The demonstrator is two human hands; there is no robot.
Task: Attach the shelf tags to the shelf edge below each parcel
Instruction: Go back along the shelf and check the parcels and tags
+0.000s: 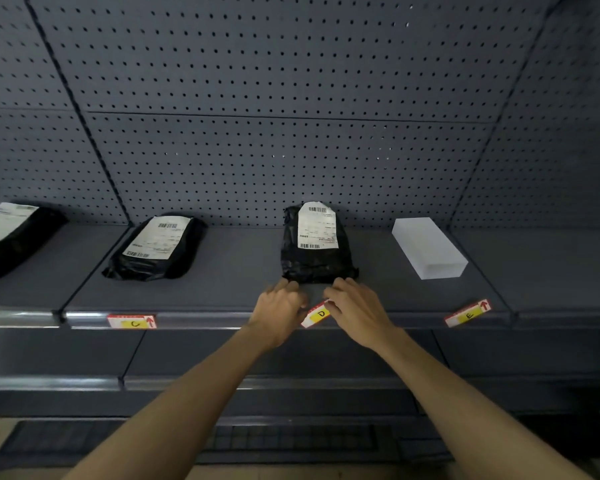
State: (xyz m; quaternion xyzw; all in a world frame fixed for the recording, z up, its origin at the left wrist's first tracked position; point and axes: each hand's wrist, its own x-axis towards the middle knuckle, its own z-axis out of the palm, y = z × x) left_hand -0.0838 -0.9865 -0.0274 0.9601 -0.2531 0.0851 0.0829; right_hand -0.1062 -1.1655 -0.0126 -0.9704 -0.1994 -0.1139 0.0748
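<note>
A yellow-and-white shelf tag marked D (318, 314) is held tilted at the shelf's front edge (205, 319), just below a black parcel with a white label (315, 249). My left hand (280, 306) pinches the tag's left end and my right hand (357, 306) grips its right end. A tag marked C (132, 321) sits flat on the edge below another black parcel (158, 247). A tag marked E (467, 313) lies tilted on the shelf near the edge, in front of a white box (430, 247).
A third black parcel (11, 237) lies at the far left on the adjoining shelf section. A grey pegboard wall (291, 133) backs the shelf. A lower shelf (257, 382) runs beneath my forearms.
</note>
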